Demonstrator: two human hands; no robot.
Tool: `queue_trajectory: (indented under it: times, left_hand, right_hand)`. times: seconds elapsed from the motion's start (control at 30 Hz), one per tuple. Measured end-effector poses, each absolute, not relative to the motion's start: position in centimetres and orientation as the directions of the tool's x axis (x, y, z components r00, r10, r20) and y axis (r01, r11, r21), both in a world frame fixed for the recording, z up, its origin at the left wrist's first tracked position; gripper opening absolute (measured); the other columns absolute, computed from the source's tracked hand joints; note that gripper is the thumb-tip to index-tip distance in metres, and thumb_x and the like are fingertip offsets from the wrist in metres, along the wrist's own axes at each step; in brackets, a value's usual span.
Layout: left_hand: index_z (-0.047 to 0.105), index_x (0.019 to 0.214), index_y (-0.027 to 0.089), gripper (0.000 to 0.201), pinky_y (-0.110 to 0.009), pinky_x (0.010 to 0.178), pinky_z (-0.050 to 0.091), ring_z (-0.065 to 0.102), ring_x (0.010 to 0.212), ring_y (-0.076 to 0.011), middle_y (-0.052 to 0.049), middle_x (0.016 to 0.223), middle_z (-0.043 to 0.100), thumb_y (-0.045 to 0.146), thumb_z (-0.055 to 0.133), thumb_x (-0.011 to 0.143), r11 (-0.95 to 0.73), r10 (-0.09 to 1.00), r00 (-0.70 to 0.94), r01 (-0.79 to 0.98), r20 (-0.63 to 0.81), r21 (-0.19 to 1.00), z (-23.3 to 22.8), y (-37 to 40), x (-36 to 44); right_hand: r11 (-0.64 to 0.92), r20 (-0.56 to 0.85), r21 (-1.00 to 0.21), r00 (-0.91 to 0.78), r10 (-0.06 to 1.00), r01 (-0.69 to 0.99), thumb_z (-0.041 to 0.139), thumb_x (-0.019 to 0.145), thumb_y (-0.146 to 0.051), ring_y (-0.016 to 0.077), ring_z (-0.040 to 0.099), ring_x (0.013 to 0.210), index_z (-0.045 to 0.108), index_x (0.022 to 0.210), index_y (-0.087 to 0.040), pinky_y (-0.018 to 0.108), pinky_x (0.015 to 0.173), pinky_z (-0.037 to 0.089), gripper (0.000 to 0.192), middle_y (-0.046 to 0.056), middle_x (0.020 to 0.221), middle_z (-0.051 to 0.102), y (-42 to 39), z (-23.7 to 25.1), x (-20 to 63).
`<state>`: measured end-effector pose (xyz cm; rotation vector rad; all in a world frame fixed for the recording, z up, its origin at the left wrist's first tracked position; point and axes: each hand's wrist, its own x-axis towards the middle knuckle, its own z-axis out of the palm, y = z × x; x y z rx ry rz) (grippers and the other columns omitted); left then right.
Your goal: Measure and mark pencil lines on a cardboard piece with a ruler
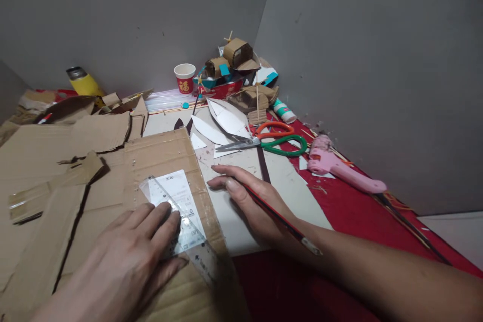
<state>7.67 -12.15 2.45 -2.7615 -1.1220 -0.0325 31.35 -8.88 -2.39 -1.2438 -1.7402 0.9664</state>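
My left hand point(130, 249) presses a clear plastic ruler point(204, 259) down with bent fingers, its thumb near the lower edge. The ruler lies slantwise over a white printed label point(177, 186) on a brown cardboard sheet point(158, 153). Beyond the sheet's right edge, my right hand point(256, 201) holds a red and black pencil point(277, 216) between thumb and fingers. The pencil's back end points toward my forearm; its tip is hidden by the fingers. Scissors point(260, 143) with one orange and one green handle lie just past my right hand, blades pointing left.
White leaf-shaped paper pieces point(211, 131) lie by the scissors. A pink glue gun point(343, 168) rests on the red cloth point(328, 201) at right. Behind stand a paper cup point(184, 79), cardboard models point(236, 53) and a yellow bottle point(86, 83). Cardboard scraps point(53, 241) cover the left; grey walls enclose the back.
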Motion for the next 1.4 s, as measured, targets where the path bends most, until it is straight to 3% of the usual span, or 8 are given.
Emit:
queue_trajectory:
  times: [0.1,0.27,0.43,0.63,0.8,1.0,1.13,1.4]
  left_hand:
    - [0.062,0.101,0.021,0.019,-0.04,0.07,0.055,0.063,0.083,-0.0243,-0.006,0.095,0.067,0.035,0.059,0.088,-0.699,0.707,0.702,0.712,0.085,-0.06,1.7,-11.3,7.2]
    - [0.055,0.107,0.016,0.035,-0.052,0.093,0.047,0.051,0.117,-0.0342,-0.016,0.126,0.058,0.044,0.062,0.086,-0.738,0.651,0.727,0.673,0.217,-0.042,0.3,-9.8,6.5]
    - [0.054,0.09,0.019,0.028,-0.043,0.068,0.049,0.056,0.079,-0.0256,-0.007,0.087,0.061,0.047,0.057,0.088,-0.7,0.7,0.687,0.714,0.197,-0.006,0.3,-9.7,6.8]
    - [0.055,0.083,0.019,0.016,-0.037,0.06,0.047,0.055,0.07,-0.0226,-0.004,0.077,0.059,0.032,0.052,0.093,-0.656,0.716,0.64,0.753,0.279,-0.046,-0.1,-11.1,7.7]
    - [0.062,0.107,0.012,0.024,-0.036,0.068,0.049,0.063,0.086,-0.0252,-0.01,0.099,0.07,0.022,0.044,0.094,-0.656,0.652,0.685,0.724,0.325,-0.21,-1.3,-13.3,7.8]
    - [0.062,0.12,0.009,0.046,-0.034,0.088,0.043,0.057,0.115,-0.0261,-0.012,0.124,0.067,0.041,0.04,0.095,-0.662,0.58,0.762,0.646,0.287,-0.379,-2.4,-14.4,7.2]
    - [0.064,0.119,0.016,0.037,-0.033,0.091,0.039,0.053,0.118,-0.0214,-0.005,0.127,0.066,0.021,0.037,0.094,-0.661,0.619,0.75,0.659,0.234,-0.359,-2.3,-14.5,7.6]
    - [0.063,0.122,0.018,0.04,-0.035,0.09,0.038,0.046,0.123,-0.0191,-0.004,0.133,0.062,0.022,0.032,0.096,-0.607,0.708,0.652,0.759,0.272,-0.237,-3.0,-14.2,8.5]
  right_hand:
    - [0.224,0.15,-0.902,-0.22,0.964,0.369,0.037,0.1,-0.043,0.0215,0.066,0.108,0.054,0.128,-0.022,0.035,0.092,0.051,0.039,0.006,0.111,0.074,-8.8,-2.5,31.4]
    - [0.207,0.136,-0.907,-0.211,0.968,0.367,0.038,0.1,-0.044,0.0224,0.066,0.109,0.056,0.127,-0.021,0.036,0.092,0.052,0.04,0.007,0.112,0.073,-8.7,-2.4,31.4]
    - [0.219,0.138,-0.89,-0.22,0.966,0.401,0.037,0.1,-0.04,0.023,0.066,0.109,0.056,0.127,-0.019,0.037,0.093,0.051,0.039,0.009,0.113,0.072,-8.6,-2.1,31.3]
    - [0.444,0.285,-0.772,-0.377,0.881,0.454,0.062,0.09,-0.031,0.0224,0.066,0.104,0.054,0.127,-0.017,0.036,0.09,0.053,0.04,0.011,0.112,0.07,-8.7,-2.7,31.8]
    - [0.703,0.421,-0.541,-0.574,0.702,0.462,0.064,0.089,-0.029,0.0257,0.065,0.101,0.052,0.127,-0.015,0.041,0.087,0.052,0.041,0.013,0.11,0.071,-8.6,-3.1,32.1]
    - [0.675,0.389,-0.501,-0.556,0.735,0.542,0.06,0.091,-0.022,0.0233,0.066,0.095,0.054,0.126,-0.019,0.038,0.083,0.054,0.035,0.011,0.105,0.071,-7.6,-3.6,32.8]
    - [0.668,0.373,-0.505,-0.561,0.74,0.546,0.062,0.089,-0.023,0.0242,0.066,0.096,0.052,0.128,-0.022,0.039,0.083,0.053,0.04,0.01,0.105,0.071,-7.5,-3.8,33.2]
    - [0.678,0.278,-0.536,-0.654,0.704,0.502,0.059,0.088,-0.015,0.0202,0.065,0.081,0.053,0.126,-0.025,0.031,0.072,0.05,0.04,0.005,0.093,0.07,-7.8,-1.5,32.9]
